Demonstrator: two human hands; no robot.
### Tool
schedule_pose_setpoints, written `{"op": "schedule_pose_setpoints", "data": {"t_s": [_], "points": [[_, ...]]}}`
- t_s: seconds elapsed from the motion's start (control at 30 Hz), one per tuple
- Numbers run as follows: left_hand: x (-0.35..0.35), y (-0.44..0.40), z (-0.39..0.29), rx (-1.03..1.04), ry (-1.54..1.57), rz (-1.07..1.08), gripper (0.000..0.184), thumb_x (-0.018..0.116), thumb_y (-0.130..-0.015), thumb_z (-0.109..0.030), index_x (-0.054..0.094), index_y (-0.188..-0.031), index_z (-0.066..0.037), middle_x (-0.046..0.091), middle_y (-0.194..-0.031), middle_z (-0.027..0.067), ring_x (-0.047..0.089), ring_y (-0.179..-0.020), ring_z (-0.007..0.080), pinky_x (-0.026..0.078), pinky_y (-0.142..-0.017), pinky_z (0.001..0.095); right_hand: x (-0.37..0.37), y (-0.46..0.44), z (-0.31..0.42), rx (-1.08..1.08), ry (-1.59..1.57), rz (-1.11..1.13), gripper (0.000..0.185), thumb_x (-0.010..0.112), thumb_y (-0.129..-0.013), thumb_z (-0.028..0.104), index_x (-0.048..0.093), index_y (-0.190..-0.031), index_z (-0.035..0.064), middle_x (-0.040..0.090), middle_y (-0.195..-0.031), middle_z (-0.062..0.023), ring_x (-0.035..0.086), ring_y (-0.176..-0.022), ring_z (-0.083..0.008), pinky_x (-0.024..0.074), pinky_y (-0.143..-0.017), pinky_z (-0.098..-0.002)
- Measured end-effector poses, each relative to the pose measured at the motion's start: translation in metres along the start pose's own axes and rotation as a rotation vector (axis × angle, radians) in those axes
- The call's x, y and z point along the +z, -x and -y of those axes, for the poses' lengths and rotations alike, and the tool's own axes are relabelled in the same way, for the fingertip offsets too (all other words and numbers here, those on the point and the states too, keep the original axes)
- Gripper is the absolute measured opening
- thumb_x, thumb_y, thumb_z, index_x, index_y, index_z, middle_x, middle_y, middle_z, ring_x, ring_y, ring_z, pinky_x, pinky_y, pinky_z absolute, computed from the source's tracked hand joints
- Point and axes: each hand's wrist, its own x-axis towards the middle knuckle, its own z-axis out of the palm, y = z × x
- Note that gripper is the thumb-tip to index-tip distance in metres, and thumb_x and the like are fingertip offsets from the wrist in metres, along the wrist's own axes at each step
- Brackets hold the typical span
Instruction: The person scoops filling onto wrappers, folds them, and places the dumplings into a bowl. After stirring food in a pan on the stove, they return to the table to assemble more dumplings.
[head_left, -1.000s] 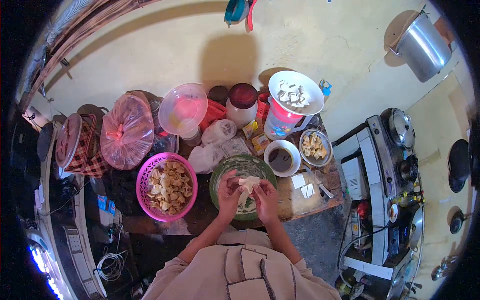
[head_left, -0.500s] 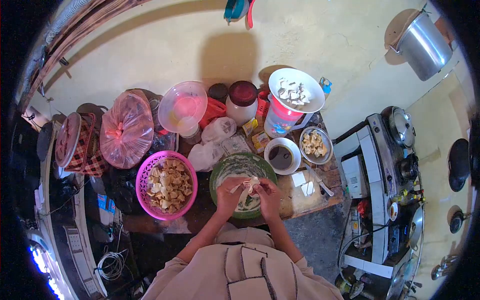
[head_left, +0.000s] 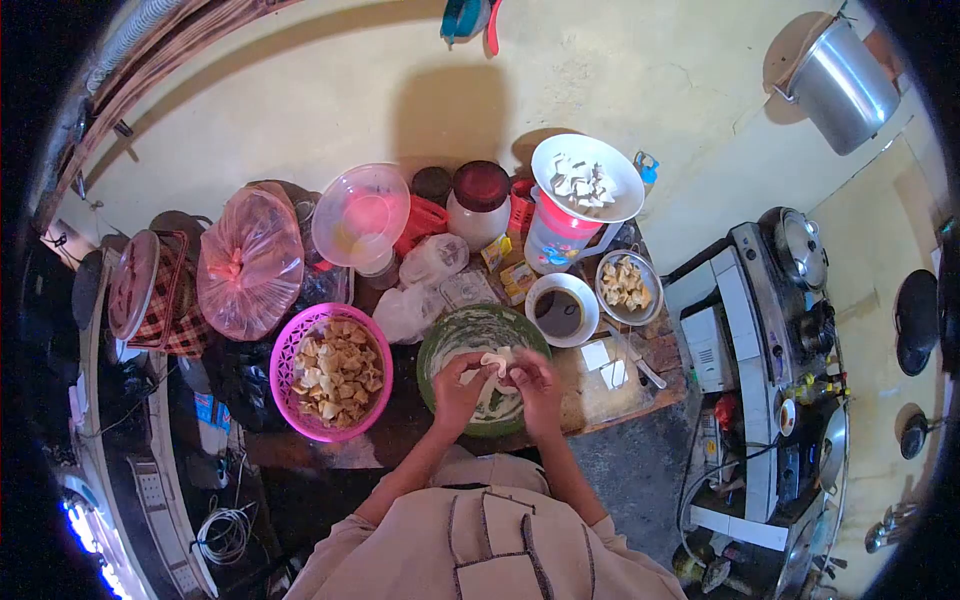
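Over the green bowl point(head_left: 437, 345), my left hand point(head_left: 459, 390) and my right hand point(head_left: 537, 391) pinch a small pale folded dumpling wrapper point(head_left: 497, 361) between their fingertips. White paste coats the inside of the bowl; its lower part is partly covered by my hands. To the right, square white wrappers point(head_left: 595, 355) lie on a board beside a knife point(head_left: 648, 374). Folded white pieces point(head_left: 583, 184) rest on a white plate standing on a jug. At my left, a pink basket point(head_left: 283, 405) holds many golden-brown fried pieces point(head_left: 340, 370).
A bowl of dark liquid point(head_left: 559, 311) and a metal dish of fried pieces point(head_left: 627, 286) stand right of the green bowl. Behind are plastic bags point(head_left: 433, 262), a red-lidded jar point(head_left: 480, 205) and a clear tub point(head_left: 361, 215). A stove point(head_left: 765, 270) is at the far right.
The wrapper is folded smaller between my fingertips, and my right fingers have curled in closer around it. The camera view has shifted slightly.
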Motion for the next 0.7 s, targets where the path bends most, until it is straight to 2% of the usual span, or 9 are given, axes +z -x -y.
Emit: {"op": "schedule_pose_setpoints", "data": {"t_s": [0.07,0.2,0.4,0.5,0.6,0.67,0.7], "points": [[-0.002,0.002,-0.010,0.013,-0.052,-0.041,0.016,0.064,-0.070,-0.004,0.059,-0.085,-0.001,0.060,-0.081,0.0078,0.056,-0.073,0.0140,0.044,-0.067,0.0261,0.009,0.003,0.005,-0.060,-0.071,-0.052,0.021,0.056,-0.077,0.002,0.047,-0.096,-0.0010,0.054,-0.085,-0.0078,0.055,-0.081,-0.0148,0.0480,-0.072,-0.0276],[0.000,0.009,-0.017,0.098,-0.124,-0.096,0.014,0.062,-0.071,-0.002,0.057,-0.085,-0.001,0.059,-0.082,0.0075,0.055,-0.074,0.0134,0.044,-0.067,0.0264,-0.002,0.001,-0.014,-0.070,0.115,0.020,0.026,0.058,-0.075,0.002,0.045,-0.097,0.0006,0.054,-0.084,-0.0057,0.054,-0.081,-0.0131,0.0453,-0.074,-0.0254],[0.002,0.013,-0.006,0.157,0.118,0.034,0.016,0.060,-0.072,0.001,0.056,-0.087,-0.002,0.057,-0.085,0.0062,0.054,-0.079,0.0120,0.043,-0.072,0.0251,-0.008,-0.002,-0.013,-0.020,0.144,-0.003,0.018,0.056,-0.077,0.000,0.048,-0.093,0.0016,0.053,-0.084,-0.0021,0.052,-0.078,-0.0088,0.0425,-0.071,-0.0218],[0.009,0.014,0.000,-0.017,0.484,0.011,0.018,0.060,-0.073,0.001,0.055,-0.091,-0.001,0.056,-0.087,0.0061,0.054,-0.080,0.0116,0.043,-0.073,0.0243,-0.010,-0.001,-0.009,-0.033,0.187,0.004,0.016,0.054,-0.077,-0.001,0.049,-0.092,0.0016,0.053,-0.084,-0.0015,0.052,-0.079,-0.0082,0.0416,-0.071,-0.0215],[0.002,0.007,-0.002,-0.116,0.291,0.149,0.020,0.061,-0.073,0.000,0.054,-0.092,0.000,0.055,-0.088,0.0059,0.053,-0.081,0.0115,0.043,-0.073,0.0238,-0.011,-0.001,-0.009,-0.031,0.195,0.047,0.015,0.054,-0.078,0.000,0.049,-0.093,0.0014,0.053,-0.084,-0.0015,0.051,-0.078,-0.0078,0.0417,-0.069,-0.0212],[0.000,0.006,0.000,-0.080,0.368,0.193,0.021,0.061,-0.073,0.000,0.054,-0.093,0.000,0.055,-0.088,0.0059,0.053,-0.080,0.0114,0.043,-0.073,0.0234,-0.012,-0.002,-0.010,-0.058,0.176,0.075,0.016,0.056,-0.079,0.005,0.050,-0.093,0.0007,0.053,-0.082,-0.0017,0.051,-0.073,-0.0074,0.0420,-0.064,-0.0203],[0.000,0.006,0.002,-0.062,0.406,0.215,0.022,0.061,-0.073,0.000,0.054,-0.094,0.000,0.055,-0.087,0.0059,0.053,-0.080,0.0114,0.043,-0.073,0.0232,-0.012,-0.001,-0.008,-0.038,0.169,0.081,0.016,0.055,-0.079,0.003,0.049,-0.093,0.0010,0.052,-0.083,-0.0019,0.051,-0.076,-0.0077,0.0418,-0.067,-0.0208]]}}
